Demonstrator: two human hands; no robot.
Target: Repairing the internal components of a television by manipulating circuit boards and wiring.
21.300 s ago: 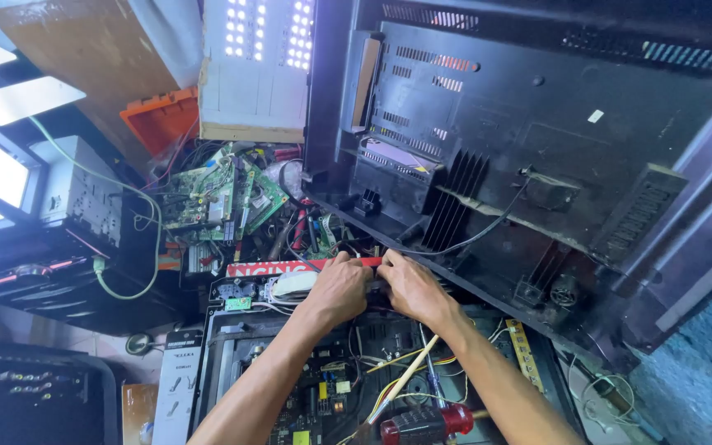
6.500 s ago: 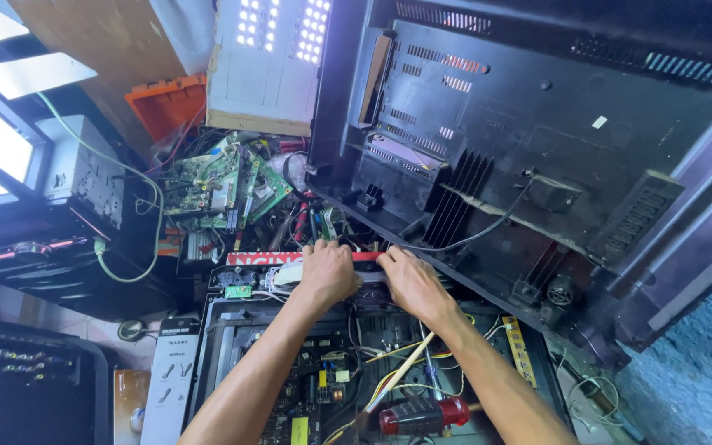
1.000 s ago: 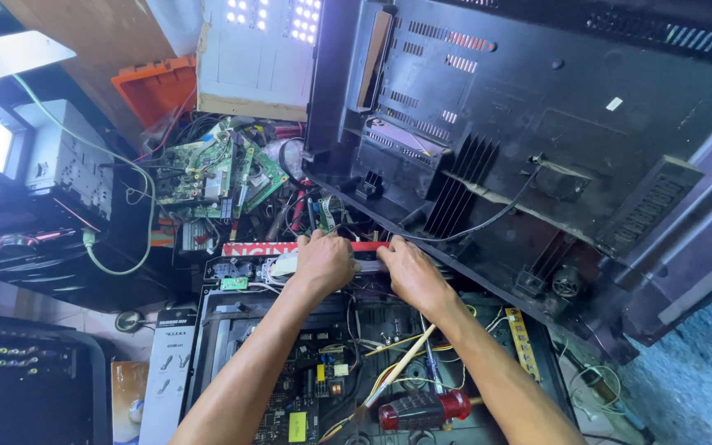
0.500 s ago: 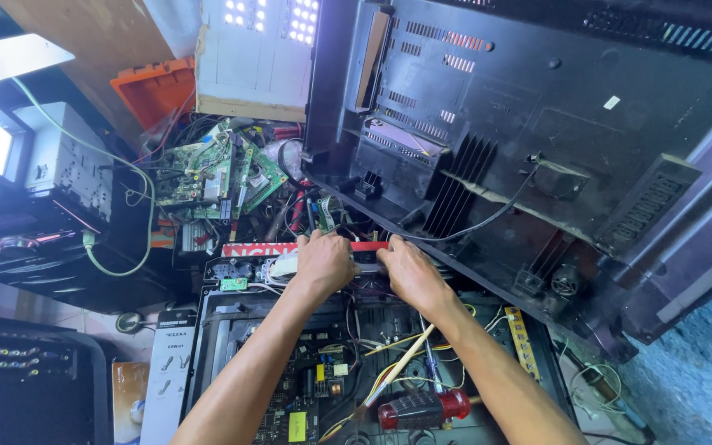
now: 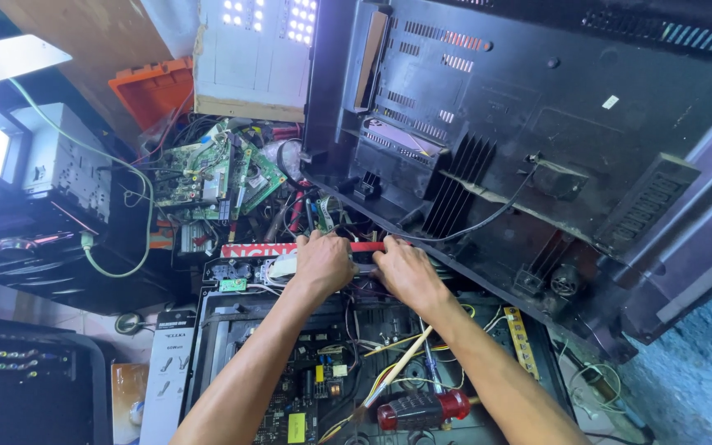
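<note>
Both my hands reach into the far end of an opened electronic chassis [image 5: 208, 330] full of boards and wires. My left hand [image 5: 321, 262] is curled, fingers pressed down by a red strip [image 5: 249, 250] at the chassis's far edge. My right hand [image 5: 404, 272] sits just beside it, fingers bent into the same spot; what they pinch is hidden. A screwdriver with a red and black handle [image 5: 422, 408] lies in the chassis under my right forearm, next to a thin wooden stick [image 5: 397, 375].
A big black plastic television back cover [image 5: 554, 148] leans over the right side. Green circuit boards [image 5: 216, 177] and tangled cables pile up beyond the chassis. An orange tray [image 5: 150, 86], a white box [image 5: 253, 53] and black devices [image 5: 35, 272] stand at left.
Hands stay at the same spot by the red strip; only slight finger shifts and a small camera move are visible over the earlier frames.
</note>
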